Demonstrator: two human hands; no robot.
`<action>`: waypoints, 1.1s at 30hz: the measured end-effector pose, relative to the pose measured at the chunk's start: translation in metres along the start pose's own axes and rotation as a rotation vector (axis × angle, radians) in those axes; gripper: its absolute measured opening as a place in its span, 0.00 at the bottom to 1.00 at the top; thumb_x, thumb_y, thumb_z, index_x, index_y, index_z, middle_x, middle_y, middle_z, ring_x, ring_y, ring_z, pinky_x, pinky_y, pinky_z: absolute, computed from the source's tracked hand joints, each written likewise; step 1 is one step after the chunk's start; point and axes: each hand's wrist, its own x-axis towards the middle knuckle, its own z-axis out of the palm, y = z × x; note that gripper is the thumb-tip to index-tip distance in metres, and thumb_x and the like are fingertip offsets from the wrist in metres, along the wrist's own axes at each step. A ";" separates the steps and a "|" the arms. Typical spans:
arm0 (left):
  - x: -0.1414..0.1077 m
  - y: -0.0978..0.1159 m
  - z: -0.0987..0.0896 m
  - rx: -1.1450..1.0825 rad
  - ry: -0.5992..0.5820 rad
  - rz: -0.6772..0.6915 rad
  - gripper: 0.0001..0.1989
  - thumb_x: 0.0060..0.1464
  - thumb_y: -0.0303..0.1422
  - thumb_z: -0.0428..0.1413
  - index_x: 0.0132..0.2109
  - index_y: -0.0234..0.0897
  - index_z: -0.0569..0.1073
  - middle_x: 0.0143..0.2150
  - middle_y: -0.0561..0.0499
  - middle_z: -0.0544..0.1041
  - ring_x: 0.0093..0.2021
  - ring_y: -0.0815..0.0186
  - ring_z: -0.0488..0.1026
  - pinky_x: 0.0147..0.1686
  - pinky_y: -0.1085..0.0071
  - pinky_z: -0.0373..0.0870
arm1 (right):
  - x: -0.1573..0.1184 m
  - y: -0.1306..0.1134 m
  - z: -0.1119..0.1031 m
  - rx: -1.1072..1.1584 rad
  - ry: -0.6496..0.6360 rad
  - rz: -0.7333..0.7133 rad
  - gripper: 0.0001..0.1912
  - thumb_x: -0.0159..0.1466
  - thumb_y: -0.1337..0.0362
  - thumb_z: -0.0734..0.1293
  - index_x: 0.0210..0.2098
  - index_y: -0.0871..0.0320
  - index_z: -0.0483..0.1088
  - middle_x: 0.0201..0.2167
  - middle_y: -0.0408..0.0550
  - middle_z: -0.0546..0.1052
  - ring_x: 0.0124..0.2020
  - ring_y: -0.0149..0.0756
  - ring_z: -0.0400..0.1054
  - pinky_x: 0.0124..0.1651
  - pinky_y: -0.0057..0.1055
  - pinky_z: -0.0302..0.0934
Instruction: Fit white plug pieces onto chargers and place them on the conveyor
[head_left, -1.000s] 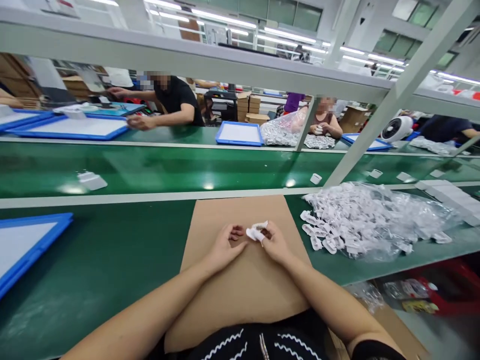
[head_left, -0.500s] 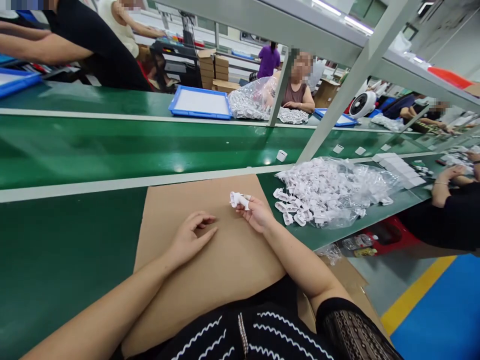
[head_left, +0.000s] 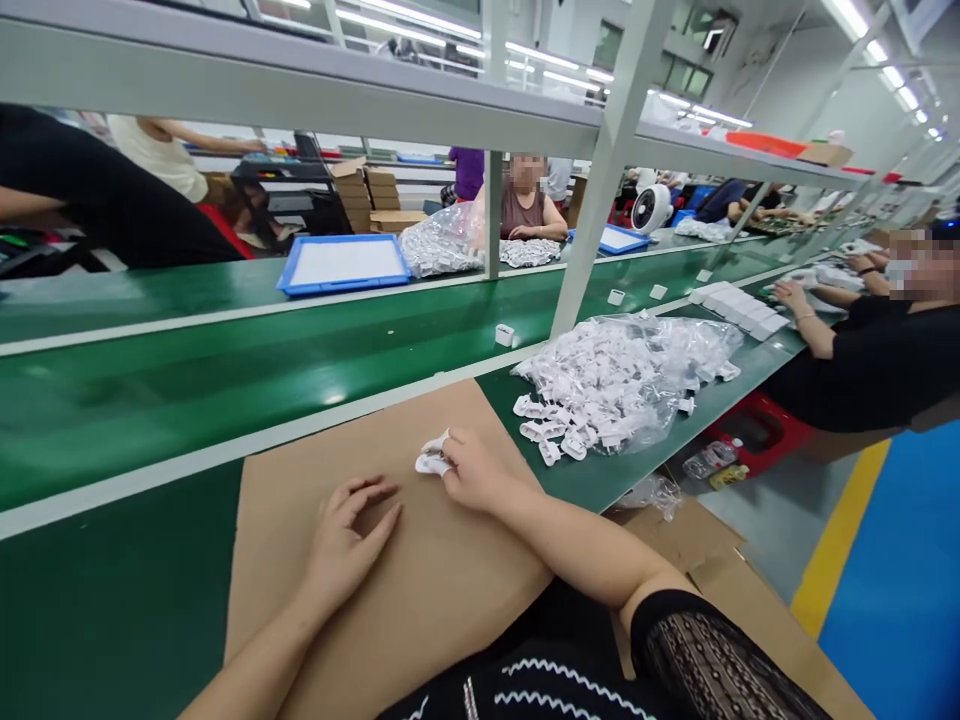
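A brown cardboard sheet (head_left: 420,560) lies on the green table in front of me. Over its upper part, my right hand (head_left: 476,470) grips a small white plastic piece (head_left: 433,464), whose left end sticks out past the fingertips. My left hand (head_left: 345,540) rests on the cardboard to the left, fingers curved and apart, holding nothing. To the right of the cardboard, a heap of similar white pieces (head_left: 600,380) spills from a clear plastic bag (head_left: 667,420).
Behind the cardboard runs a green conveyor (head_left: 187,390) carrying small white parts (head_left: 505,335). A slanted metal post (head_left: 592,220) rises behind the heap. A blue-rimmed tray (head_left: 343,288) is across the belt. White boxes (head_left: 739,308) and a person's hands (head_left: 799,297) are at the right.
My right hand has turned palm down and lowered with the white piece toward the cardboard. My left hand keeps its open pose. The camera view has shifted toward the right.
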 end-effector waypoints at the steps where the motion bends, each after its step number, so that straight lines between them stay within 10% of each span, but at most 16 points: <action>1: -0.001 -0.003 0.001 0.003 -0.008 -0.004 0.16 0.61 0.48 0.59 0.48 0.45 0.81 0.56 0.42 0.78 0.58 0.46 0.73 0.61 0.41 0.68 | -0.001 -0.001 -0.001 -0.020 -0.029 -0.015 0.15 0.63 0.73 0.65 0.48 0.57 0.73 0.45 0.51 0.75 0.47 0.43 0.69 0.46 0.35 0.63; 9: 0.032 0.002 0.002 0.114 -0.045 -0.091 0.17 0.60 0.43 0.57 0.51 0.42 0.80 0.57 0.42 0.77 0.59 0.48 0.73 0.62 0.43 0.68 | -0.002 -0.003 0.001 -0.093 -0.137 -0.032 0.14 0.64 0.71 0.67 0.48 0.56 0.73 0.48 0.52 0.76 0.50 0.45 0.68 0.47 0.36 0.62; 17: 0.201 0.035 0.023 0.372 -0.195 0.239 0.29 0.58 0.33 0.57 0.67 0.37 0.69 0.71 0.39 0.67 0.70 0.47 0.61 0.71 0.47 0.56 | 0.003 -0.001 0.004 -0.095 -0.182 -0.048 0.15 0.64 0.74 0.65 0.48 0.56 0.75 0.48 0.55 0.74 0.49 0.47 0.67 0.44 0.38 0.61; 24: 0.309 0.053 0.093 0.478 -0.487 0.117 0.54 0.49 0.23 0.63 0.79 0.45 0.49 0.82 0.41 0.33 0.79 0.32 0.32 0.71 0.31 0.43 | 0.003 -0.001 0.002 -0.081 -0.222 -0.057 0.17 0.65 0.72 0.65 0.52 0.55 0.75 0.49 0.55 0.74 0.51 0.49 0.67 0.46 0.40 0.63; 30: 0.334 0.032 0.108 0.379 -0.647 0.074 0.39 0.54 0.29 0.61 0.72 0.42 0.63 0.70 0.35 0.68 0.65 0.45 0.70 0.62 0.51 0.67 | 0.003 -0.001 0.004 -0.101 -0.213 -0.076 0.17 0.65 0.72 0.64 0.52 0.56 0.74 0.48 0.55 0.74 0.50 0.49 0.67 0.44 0.39 0.64; 33: 0.332 0.027 0.106 0.351 -0.572 0.102 0.31 0.56 0.32 0.63 0.66 0.38 0.70 0.73 0.36 0.64 0.68 0.47 0.66 0.64 0.55 0.65 | 0.003 -0.003 0.006 -0.109 -0.221 -0.076 0.16 0.65 0.72 0.64 0.51 0.56 0.74 0.49 0.55 0.74 0.50 0.48 0.67 0.44 0.38 0.64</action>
